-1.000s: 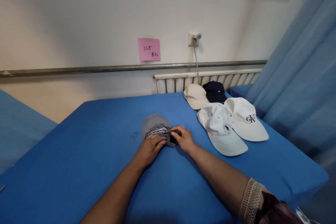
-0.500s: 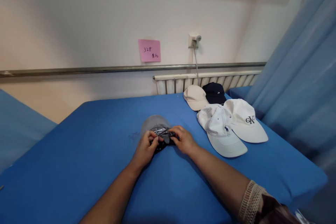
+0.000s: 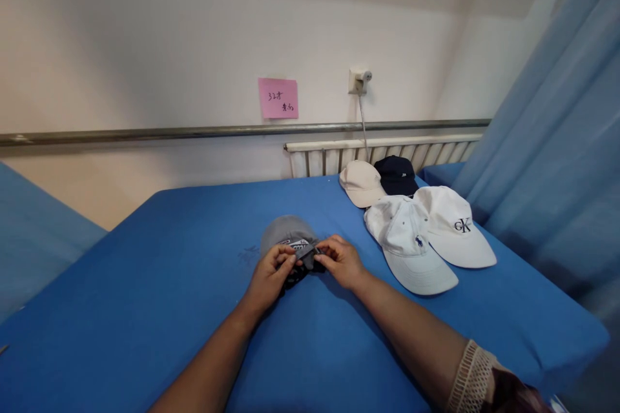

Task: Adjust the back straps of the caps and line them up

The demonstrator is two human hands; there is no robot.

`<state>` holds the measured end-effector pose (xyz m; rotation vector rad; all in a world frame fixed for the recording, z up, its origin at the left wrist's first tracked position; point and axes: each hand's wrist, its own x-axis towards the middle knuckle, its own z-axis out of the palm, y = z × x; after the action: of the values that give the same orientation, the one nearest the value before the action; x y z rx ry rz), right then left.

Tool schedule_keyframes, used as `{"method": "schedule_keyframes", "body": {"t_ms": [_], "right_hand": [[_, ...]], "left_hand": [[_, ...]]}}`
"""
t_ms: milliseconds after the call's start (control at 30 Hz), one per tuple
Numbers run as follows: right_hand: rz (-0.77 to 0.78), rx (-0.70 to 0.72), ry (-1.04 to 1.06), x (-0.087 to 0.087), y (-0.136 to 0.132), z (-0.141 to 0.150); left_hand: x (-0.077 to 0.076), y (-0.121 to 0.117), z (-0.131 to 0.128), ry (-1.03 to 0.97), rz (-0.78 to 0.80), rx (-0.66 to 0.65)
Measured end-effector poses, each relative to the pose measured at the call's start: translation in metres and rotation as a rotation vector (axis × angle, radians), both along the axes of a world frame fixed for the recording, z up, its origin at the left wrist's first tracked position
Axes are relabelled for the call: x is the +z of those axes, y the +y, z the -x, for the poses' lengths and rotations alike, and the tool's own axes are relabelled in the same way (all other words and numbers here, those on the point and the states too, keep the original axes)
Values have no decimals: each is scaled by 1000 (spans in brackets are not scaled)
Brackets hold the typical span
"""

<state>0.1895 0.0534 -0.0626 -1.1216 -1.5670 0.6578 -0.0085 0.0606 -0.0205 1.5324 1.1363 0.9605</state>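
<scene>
A grey baseball cap lies on the blue-covered table, its brim pointing away from me and its dark inside partly showing near my hands. At the cap's near side, my left hand pinches one part of the grey back strap between thumb and fingers. Opposite it, my right hand is closed on the strap's other side, thumb against fingertips. The fastening between the fingertips is too small to make out. My fingers cover parts of the strap and the cap's edge.
To the right lie a beige cap, a navy cap, a pale cap with a polo logo and a white CK cap. Behind them are a radiator and wall; a blue curtain hangs at right.
My fingers have shifted slightly on the strap, which now stretches more visibly between my two hands. The view has tilted up a little; the other caps lie as before.
</scene>
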Motion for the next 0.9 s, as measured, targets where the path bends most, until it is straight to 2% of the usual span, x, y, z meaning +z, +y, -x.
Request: {"method": "schedule_keyframes", "body": {"t_ms": [133,367,600,900], "right_hand": [[50,22,114,-2,0,3],[146,87,213,-2,-2,8],[129,138,239,1,-8,11],[167,101,346,-1,-6,13]], "left_hand": [[-1,0,1,-53,36,-43],[6,-3,4,-146,143,-35],[9,-6,2,-79,185,-85],[3,-4,3,-91,196,-106]]}}
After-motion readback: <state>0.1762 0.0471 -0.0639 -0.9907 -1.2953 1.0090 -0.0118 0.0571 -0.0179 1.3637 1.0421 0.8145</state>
